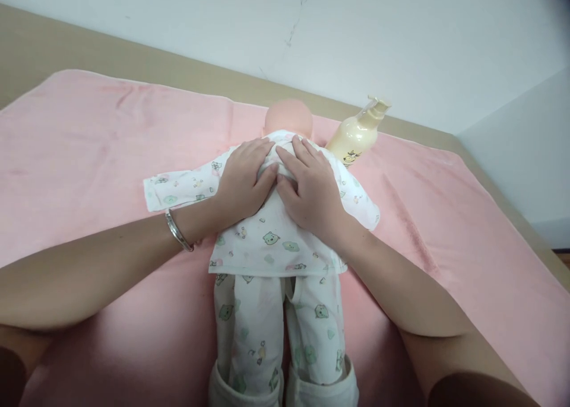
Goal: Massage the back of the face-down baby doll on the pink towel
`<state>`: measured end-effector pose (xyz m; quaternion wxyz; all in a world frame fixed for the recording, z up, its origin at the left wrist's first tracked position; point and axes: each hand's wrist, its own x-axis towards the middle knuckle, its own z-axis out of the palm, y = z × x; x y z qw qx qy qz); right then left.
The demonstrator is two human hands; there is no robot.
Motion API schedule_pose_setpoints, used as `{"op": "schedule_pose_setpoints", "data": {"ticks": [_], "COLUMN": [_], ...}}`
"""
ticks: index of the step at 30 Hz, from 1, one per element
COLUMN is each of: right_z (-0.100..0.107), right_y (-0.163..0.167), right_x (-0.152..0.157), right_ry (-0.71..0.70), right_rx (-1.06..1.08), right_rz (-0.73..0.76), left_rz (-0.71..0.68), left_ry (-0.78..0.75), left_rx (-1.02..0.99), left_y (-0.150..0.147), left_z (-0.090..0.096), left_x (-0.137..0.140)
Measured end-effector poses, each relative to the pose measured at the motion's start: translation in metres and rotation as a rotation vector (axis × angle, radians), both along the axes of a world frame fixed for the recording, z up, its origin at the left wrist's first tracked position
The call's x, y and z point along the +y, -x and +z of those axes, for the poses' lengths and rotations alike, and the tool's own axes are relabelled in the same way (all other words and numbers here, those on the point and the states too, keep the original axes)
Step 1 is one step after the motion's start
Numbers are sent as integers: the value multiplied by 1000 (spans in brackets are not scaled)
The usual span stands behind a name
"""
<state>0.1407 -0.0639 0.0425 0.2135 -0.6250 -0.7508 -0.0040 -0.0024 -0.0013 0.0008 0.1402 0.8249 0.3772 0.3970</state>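
Observation:
A baby doll point(289, 117) lies face down, its bald head pointing away from me. It wears a white printed top point(276, 247) and matching trousers point(258, 330) with turned-up cuffs. My left hand point(247, 178) rests flat on the left side of the doll's upper back, a silver bangle point(178, 230) round the wrist. On the right side of the back lies my right hand point(312, 187), its fingers stretched out and slightly apart. The two thumbs come close together near the middle of the back. Both hands touch the cloth and hold nothing.
Under the doll a pink blanket point(80, 175) covers most of a tan surface point(133, 57). Beyond the doll's right shoulder a cream pump bottle point(356, 137) lies tilted, with a cartoon cow on it. A white wall point(200, 27) with cracks stands behind.

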Motion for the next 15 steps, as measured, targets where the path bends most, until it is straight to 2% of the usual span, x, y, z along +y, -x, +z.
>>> {"op": "schedule_pose_setpoints", "data": {"ticks": [15], "right_z": [-4], "right_y": [-3], "right_x": [2], "right_ry": [-47], "right_rx": [30], "right_rz": [20], "left_rz": [-5], "left_ry": [-1], "left_rx": [-23], "left_y": [0], "left_z": [-1], "left_x": [0]}}
